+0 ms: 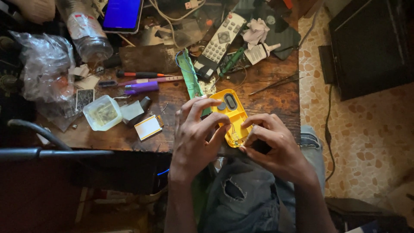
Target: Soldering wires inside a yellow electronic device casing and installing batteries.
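Yellow plastic casing [229, 113] gripped by left hand [195, 138] and right hand [273, 144], cluttered wooden table [276, 95]

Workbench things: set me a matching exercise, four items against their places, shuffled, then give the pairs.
Things:
1. yellow casing
2. remote control
3. phone with blue screen
4. clear plastic tub

Places:
A. top edge of the picture, beside a clear plastic bottle
B. left part of the wooden table, next to a small white-and-yellow card
C. between the left hand and the right hand, at the table's near edge
D. lying slantwise above the casing, near a green-handled tool

Pairs: 1-C, 2-D, 3-A, 4-B
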